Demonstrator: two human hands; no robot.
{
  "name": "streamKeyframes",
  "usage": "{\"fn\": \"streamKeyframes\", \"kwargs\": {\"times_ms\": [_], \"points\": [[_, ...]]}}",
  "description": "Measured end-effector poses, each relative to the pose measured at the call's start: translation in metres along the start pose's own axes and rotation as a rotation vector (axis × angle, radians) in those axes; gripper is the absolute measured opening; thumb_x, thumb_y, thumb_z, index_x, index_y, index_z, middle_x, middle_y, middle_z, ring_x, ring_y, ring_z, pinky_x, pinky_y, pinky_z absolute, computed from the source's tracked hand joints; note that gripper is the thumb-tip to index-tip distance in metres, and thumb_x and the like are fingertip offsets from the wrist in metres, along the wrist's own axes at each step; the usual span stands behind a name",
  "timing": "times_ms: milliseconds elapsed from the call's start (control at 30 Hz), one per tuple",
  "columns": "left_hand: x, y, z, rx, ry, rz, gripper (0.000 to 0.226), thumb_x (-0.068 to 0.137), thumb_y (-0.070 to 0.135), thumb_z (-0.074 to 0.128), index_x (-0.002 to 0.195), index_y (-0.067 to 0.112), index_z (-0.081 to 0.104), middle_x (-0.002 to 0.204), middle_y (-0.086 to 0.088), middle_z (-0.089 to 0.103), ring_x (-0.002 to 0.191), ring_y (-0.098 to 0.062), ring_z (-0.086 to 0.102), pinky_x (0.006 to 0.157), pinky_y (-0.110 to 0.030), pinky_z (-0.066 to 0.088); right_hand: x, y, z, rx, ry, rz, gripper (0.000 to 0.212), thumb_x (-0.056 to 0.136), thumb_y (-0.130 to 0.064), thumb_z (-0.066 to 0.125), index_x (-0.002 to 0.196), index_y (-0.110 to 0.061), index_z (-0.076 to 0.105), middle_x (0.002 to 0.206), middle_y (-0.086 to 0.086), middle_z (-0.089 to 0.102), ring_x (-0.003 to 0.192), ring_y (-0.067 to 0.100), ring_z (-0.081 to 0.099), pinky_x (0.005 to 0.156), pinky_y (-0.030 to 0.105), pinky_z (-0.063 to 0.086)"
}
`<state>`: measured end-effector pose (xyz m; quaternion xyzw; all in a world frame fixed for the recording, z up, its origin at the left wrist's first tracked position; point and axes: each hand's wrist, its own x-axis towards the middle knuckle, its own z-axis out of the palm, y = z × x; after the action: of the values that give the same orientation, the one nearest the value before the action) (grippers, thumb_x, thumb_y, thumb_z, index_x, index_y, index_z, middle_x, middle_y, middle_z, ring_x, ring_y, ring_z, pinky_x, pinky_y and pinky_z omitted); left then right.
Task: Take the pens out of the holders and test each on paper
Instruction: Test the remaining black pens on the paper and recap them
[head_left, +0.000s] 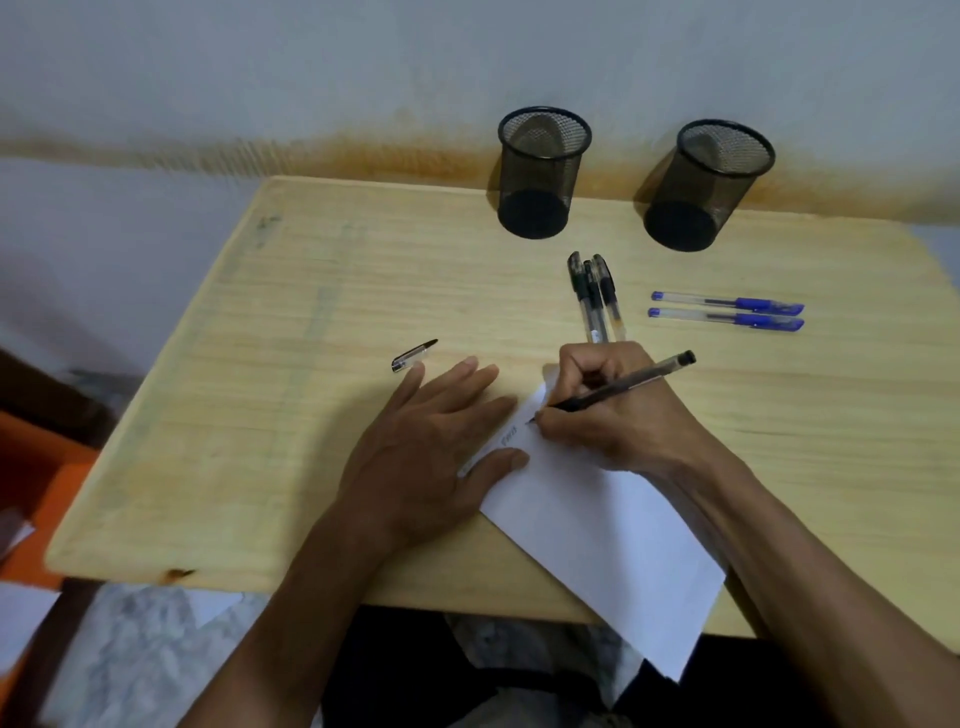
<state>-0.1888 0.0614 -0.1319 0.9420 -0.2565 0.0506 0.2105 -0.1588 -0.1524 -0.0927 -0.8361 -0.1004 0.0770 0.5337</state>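
My right hand (608, 410) grips an uncapped black pen (631, 386) with its tip on the white paper (597, 525), next to a small scribble. My left hand (431, 441) lies flat, fingers straight, pressing the paper's left edge. The pen's cap (414, 355) lies on the table just beyond my left fingertips. Three capped black pens (595, 299) lie together beyond my right hand. Two capped blue pens (727, 310) lie side by side to the right. Two black mesh holders (540, 174) (709, 187) stand at the table's far edge, with nothing visible inside.
The light wooden table (260, 389) stands against a stained wall (363, 78). The paper overhangs the table's near edge. An orange object (31, 467) sits to the left below table level.
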Motion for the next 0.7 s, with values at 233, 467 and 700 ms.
{"fn": "streamKeyframes", "kwargs": {"times_ms": [233, 467, 700], "points": [[-0.001, 0.000, 0.001, -0.028, 0.015, -0.018, 0.060, 0.093, 0.064, 0.042, 0.136, 0.027, 0.061, 0.153, 0.002, 0.046, 0.148, -0.012, 0.031, 0.121, -0.050, 0.023, 0.000, -0.001, 0.003, 0.056, 0.053, 0.049, 0.038, 0.068, 0.013, 0.075, 0.052, -0.009, 0.049, 0.055, 0.016, 0.054, 0.050, 0.014, 0.047, 0.046, 0.023, 0.033], [-0.001, 0.001, 0.001, -0.027, 0.028, -0.025, 0.058, 0.092, 0.062, 0.044, 0.135, 0.027, 0.062, 0.152, 0.002, 0.047, 0.147, -0.012, 0.032, 0.121, -0.050, 0.024, 0.001, -0.001, 0.004, 0.050, 0.093, 0.051, 0.030, 0.069, 0.013, 0.071, 0.057, 0.000, 0.047, 0.052, 0.005, 0.053, 0.046, 0.011, 0.051, 0.043, 0.023, 0.038], [-0.001, 0.004, 0.000, -0.049, 0.062, -0.023, 0.048, 0.095, 0.052, 0.045, 0.128, 0.026, 0.067, 0.147, 0.001, 0.053, 0.144, -0.013, 0.039, 0.119, -0.051, 0.028, -0.004, -0.008, -0.008, 0.370, 0.125, 0.098, 0.017, 0.080, 0.015, 0.068, 0.071, 0.005, 0.057, 0.056, 0.016, 0.064, 0.050, 0.022, 0.061, 0.052, 0.032, 0.052]]}}
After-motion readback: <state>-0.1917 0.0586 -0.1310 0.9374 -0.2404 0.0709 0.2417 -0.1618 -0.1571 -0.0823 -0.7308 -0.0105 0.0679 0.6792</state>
